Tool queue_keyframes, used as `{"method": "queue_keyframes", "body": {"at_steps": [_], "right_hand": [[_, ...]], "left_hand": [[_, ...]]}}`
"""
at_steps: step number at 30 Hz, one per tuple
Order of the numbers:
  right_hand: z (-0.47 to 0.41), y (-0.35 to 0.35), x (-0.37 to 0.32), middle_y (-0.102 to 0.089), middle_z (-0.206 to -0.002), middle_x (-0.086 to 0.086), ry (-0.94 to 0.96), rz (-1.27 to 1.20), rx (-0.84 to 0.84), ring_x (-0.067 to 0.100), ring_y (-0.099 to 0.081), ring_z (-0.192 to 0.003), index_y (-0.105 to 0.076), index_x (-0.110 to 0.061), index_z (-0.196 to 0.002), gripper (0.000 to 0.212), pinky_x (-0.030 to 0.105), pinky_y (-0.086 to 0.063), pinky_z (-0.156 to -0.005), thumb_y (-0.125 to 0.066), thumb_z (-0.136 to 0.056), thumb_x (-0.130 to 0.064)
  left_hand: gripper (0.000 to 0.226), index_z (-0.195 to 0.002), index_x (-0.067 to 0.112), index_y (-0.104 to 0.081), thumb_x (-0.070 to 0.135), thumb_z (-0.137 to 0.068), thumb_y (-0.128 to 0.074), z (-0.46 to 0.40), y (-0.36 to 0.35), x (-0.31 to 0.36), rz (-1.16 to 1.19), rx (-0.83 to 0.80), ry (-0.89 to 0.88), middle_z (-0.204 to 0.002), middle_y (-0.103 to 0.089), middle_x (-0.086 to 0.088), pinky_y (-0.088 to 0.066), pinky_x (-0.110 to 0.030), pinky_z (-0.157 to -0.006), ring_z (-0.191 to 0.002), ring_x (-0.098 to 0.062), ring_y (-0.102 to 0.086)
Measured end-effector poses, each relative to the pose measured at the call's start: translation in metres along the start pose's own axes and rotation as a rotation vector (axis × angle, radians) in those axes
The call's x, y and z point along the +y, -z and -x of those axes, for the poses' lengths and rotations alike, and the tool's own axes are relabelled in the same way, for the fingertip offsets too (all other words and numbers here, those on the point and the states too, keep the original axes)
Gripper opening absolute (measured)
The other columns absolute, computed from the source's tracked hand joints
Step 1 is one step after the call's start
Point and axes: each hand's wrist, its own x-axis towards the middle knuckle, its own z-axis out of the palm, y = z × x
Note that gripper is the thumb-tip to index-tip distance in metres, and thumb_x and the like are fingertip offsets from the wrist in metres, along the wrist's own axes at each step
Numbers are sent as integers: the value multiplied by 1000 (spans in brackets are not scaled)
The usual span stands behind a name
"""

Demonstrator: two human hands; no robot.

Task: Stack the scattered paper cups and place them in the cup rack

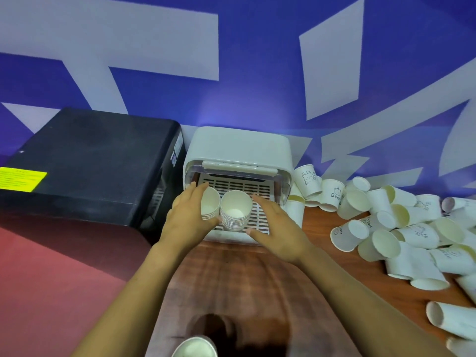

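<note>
Large black box-shaped appliance (pixel 87 161) sits far left; the brown wood-grain worktop (pixel 247 284) carries the rest. White plastic cup rack with a slotted tray (pixel 239 161) stands mid-frame with its front open. A heap of scattered white paper cups (pixel 401 228) lies to its right, most of them on their sides.

Two stacks of nested white paper cups stand side by side on the tray. Your left hand (pixel 189 217) grips the left stack (pixel 209 204). Your right hand (pixel 277 231) is spread flat just right of the right stack (pixel 235 210), holding nothing; contact with it is unclear.

Risks:
- The stacks touch, so shifting the left one can tip the right one, which nothing holds.
- Push either in at an angle and a rim may catch the lid edge above.
- Your right forearm runs near the heap; a sweep sends cups off the worktop.

Hard to see: rack depth behind the lid, stack bases behind your hands, the white cup (pixel 194 347) cut off at bottom edge.
</note>
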Motion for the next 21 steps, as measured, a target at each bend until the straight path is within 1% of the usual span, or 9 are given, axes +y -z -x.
{"method": "queue_keyframes", "body": {"at_steps": [4,8,11,13,16,21], "right_hand": [[35,10,12,-32,-150,-10,-50,-47,39,10,-38,-132,-21,-37,-146,71,35,-40,-106,-60,-87,-41],[66,23,23,-38,-144,-6,-89,-46,52,13,-45,-125,-30,-29,-145,64,29,-40,-103,-61,-89,-34],[86,29,30,-48,-135,-2,-124,-26,59,13,-54,-110,-38,-28,-140,55,32,-45,-96,-60,-89,-34],[99,29,34,-54,-127,-3,-132,-32,54,10,-56,-101,-43,-29,-136,51,30,-47,-91,-61,-89,-34],[117,28,43,-56,-121,-7,-159,-33,42,5,-56,-96,-49,-30,-132,46,24,-47,-87,-62,-88,-33],[147,41,67,-58,-113,-10,-251,-49,71,2,-56,-93,-54,-30,-126,39,23,-47,-86,-62,-88,-34]], "left_hand": [[73,-140,29,-36,32,-77,-73,32,-1,15,78,75,-83,-147,-35,7,-34,-44,-109,-135,-21,-33],[60,-135,28,-43,30,-81,-69,51,-2,36,74,76,-143,-139,-45,6,-37,-39,-106,-128,-19,-41],[50,-132,26,-48,28,-86,-65,64,-11,58,89,3,-171,-132,-52,7,-38,-29,-98,-120,-14,-48],[44,-128,25,-53,27,-86,-65,73,-23,68,92,-68,-177,-126,-56,7,-39,-25,-94,-114,-12,-52],[41,-124,25,-57,26,-84,-65,80,-43,76,123,-141,-185,-120,-59,7,-43,-27,-95,-111,-12,-55],[35,-120,24,-58,28,-85,-65,92,-75,97,112,-264,-292,-117,-60,7,-43,-25,-92,-105,-9,-56]]}}
